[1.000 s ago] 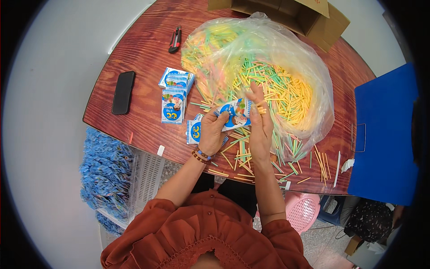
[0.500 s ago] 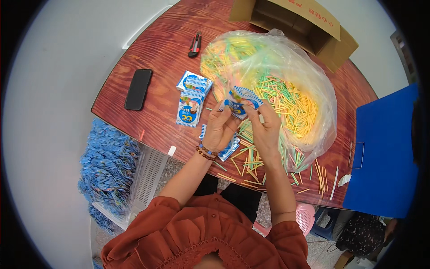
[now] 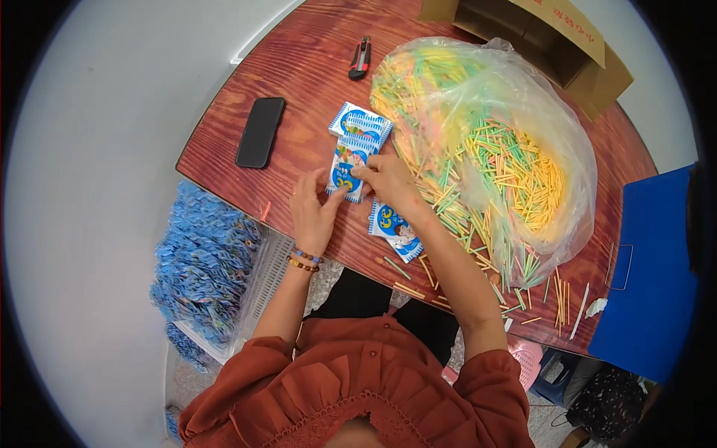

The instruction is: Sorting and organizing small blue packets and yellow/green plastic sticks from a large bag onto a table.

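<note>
A small blue-and-white packet [image 3: 346, 166] lies at the near end of a stack of similar packets [image 3: 361, 122] on the table. My left hand [image 3: 310, 213] holds its lower left corner, thumb and fingers closed about the edge. From the other side, my right hand [image 3: 393, 184] grips the same packet between thumb and fingers. Two more packets [image 3: 394, 228] lie under my right forearm, partly overlapping. Beside my right hand, a large clear plastic bag [image 3: 579, 160] spills thin pastel sticks [image 3: 515, 175] onto the table.
A black phone [image 3: 260, 133] and a red-black box cutter [image 3: 360, 58] lie on the reddish wooden table [image 3: 216, 142]. An open cardboard box [image 3: 538, 37] stands behind the bag. At the right edge is a blue panel [image 3: 650, 269]. A white basket [image 3: 258, 291] piled with blue packets [image 3: 205, 261] sits lower left.
Both hands have moved left from in front of the bag, bringing the packet down onto the stack. The whole view has shifted slightly, so the table things appear further right.
</note>
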A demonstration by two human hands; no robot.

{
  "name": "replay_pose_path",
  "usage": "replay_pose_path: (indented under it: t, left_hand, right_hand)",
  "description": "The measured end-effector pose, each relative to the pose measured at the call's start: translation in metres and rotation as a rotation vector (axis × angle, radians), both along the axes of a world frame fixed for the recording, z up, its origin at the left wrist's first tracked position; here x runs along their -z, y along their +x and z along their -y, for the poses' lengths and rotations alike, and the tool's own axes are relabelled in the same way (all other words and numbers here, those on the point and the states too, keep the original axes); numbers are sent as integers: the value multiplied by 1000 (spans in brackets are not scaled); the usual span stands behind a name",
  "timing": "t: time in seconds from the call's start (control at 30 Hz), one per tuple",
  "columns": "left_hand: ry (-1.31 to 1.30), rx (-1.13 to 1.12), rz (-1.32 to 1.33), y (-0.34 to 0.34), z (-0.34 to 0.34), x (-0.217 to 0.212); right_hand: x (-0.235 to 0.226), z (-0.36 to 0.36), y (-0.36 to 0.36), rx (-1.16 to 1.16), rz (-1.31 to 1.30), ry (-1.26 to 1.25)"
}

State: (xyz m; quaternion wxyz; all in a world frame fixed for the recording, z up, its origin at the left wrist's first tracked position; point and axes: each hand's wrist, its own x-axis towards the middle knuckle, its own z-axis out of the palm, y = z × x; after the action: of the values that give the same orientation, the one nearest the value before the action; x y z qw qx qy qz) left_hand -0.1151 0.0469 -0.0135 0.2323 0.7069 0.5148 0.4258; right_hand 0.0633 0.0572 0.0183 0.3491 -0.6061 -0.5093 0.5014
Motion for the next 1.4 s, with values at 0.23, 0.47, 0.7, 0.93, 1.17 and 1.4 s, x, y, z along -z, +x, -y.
replay_pose_path:
  t: [0.23, 0.47, 0.7, 0.93, 1.17, 1.4]
  left_hand:
    - [-16, -83, -195, -3, -3, 2]
    - [-117, -63, -68, 5, 0, 2]
    - [60, 248, 138, 38, 24, -42]
    - [-682, 553, 595, 101, 38, -47]
    - [-828, 413, 704, 114, 54, -41]
    - [-789, 407, 874, 130, 60, -34]
  right_hand:
    - [-25, 66, 50, 131, 494, 227]
    - [0, 100, 59, 91, 728, 253]
    - [-11, 113, 76, 155, 338, 388]
    - [-17, 125, 84, 244, -314, 243]
    - [4, 140, 87, 433, -274, 332]
    - [-12, 153, 97, 461, -171, 324]
